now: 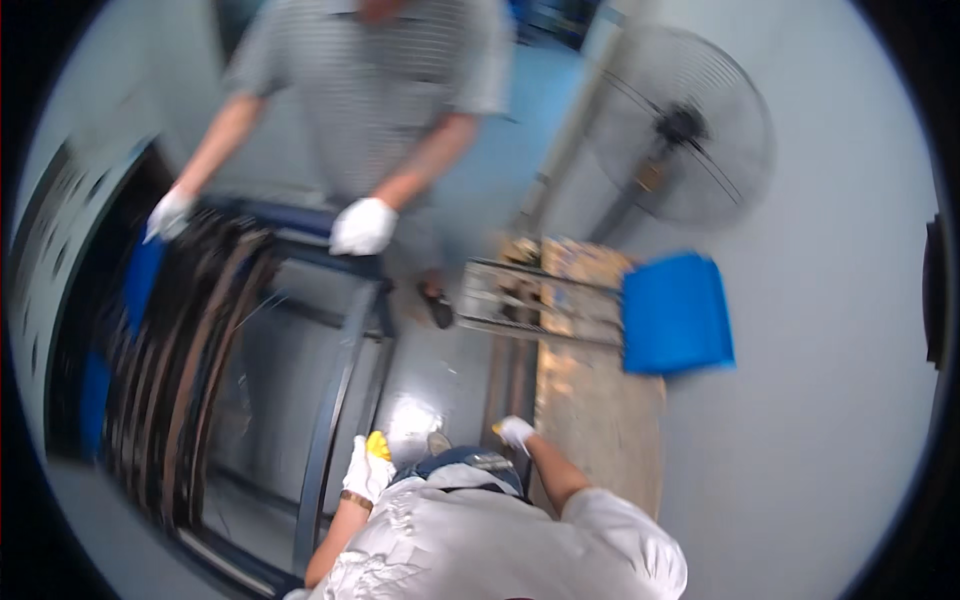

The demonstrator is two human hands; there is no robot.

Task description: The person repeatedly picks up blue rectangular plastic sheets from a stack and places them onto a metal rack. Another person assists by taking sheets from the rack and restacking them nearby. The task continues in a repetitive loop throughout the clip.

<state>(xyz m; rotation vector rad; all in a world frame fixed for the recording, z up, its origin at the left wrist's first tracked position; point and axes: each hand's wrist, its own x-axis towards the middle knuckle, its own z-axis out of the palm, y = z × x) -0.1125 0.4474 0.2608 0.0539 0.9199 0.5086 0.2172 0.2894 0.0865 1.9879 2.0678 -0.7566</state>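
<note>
My left hand [369,470], in a white glove with yellow on the finger side, hangs by my hip. It is close to the dark metal rail [335,420] of a rack, and I cannot tell if it touches. Lower at my other side is my right hand [516,432], gloved alike, beside the edge of a worn wooden bench [598,440]. Nothing shows in either hand; blur hides how the fingers are bent. Several dark flat frames or panels [190,360] stand upright in a row on the rack.
Across the rack a person in a grey striped shirt [380,100] rests white-gloved hands on its far end. A metal frame [545,305] and a blue plastic piece [677,312] lie on the bench. Behind stands a large fan [682,125].
</note>
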